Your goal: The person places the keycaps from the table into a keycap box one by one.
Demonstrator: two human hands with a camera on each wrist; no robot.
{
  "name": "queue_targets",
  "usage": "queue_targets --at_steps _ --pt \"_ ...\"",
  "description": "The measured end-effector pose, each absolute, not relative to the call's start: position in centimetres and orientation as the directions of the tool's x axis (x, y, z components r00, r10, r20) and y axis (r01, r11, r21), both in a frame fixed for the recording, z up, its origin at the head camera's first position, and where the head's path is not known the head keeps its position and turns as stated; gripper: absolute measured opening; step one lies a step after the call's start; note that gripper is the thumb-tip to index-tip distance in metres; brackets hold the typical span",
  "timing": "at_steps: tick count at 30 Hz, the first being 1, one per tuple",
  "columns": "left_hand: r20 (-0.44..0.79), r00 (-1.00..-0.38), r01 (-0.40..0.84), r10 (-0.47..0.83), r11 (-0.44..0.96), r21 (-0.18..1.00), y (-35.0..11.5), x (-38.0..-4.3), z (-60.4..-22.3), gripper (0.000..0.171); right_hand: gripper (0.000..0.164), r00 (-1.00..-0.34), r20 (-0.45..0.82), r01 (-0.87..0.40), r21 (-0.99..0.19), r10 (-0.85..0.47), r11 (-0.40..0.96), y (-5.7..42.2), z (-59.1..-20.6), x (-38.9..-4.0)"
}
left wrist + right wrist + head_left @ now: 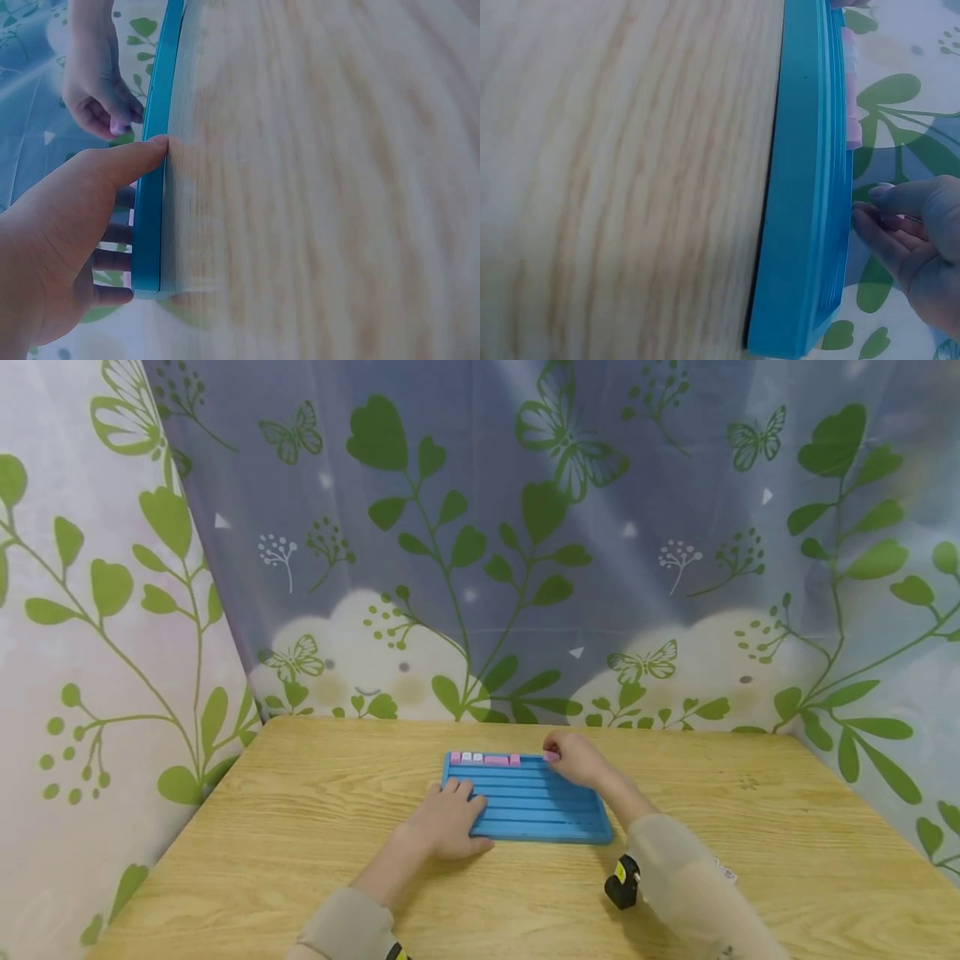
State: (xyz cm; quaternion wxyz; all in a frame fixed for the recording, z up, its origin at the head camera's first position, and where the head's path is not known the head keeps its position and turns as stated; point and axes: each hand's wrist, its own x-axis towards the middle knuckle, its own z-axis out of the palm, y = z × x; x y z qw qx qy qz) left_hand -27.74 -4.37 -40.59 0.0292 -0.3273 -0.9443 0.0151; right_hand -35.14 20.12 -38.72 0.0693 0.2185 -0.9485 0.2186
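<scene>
A blue ridged tray (540, 816) lies on the table. My left hand (447, 818) rests over its front left corner with the fingers spread; in the left wrist view the thumb (142, 160) touches the tray's front side. Close over the back edge, right of the middle, my right hand (579, 762) pinches a small pink block (551, 757) between thumb and fingertips. The fingers mostly cover that block in the right wrist view. Several pink and white blocks (496, 761) stand in the back groove, from its left end to about the middle.
The wooden table (315, 785) stretches out on all sides of the tray. A small whitish piece (725, 871) lies partly behind the right sleeve. Behind the table hangs a patterned cloth (495, 635). Black wrist cameras (622, 882) sit at the forearms.
</scene>
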Motion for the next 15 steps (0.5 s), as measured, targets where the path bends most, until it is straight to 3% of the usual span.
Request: queue_targets --at_steps 15 --pt "0.043 -0.785 0.616 0.618 0.786 -0.050 -4.4 -28.0 -40.8 0.063 0.018 -0.893 0.238 -0.444 -0.329 -0.382 0.833 18.8 -39.4 -36.3"
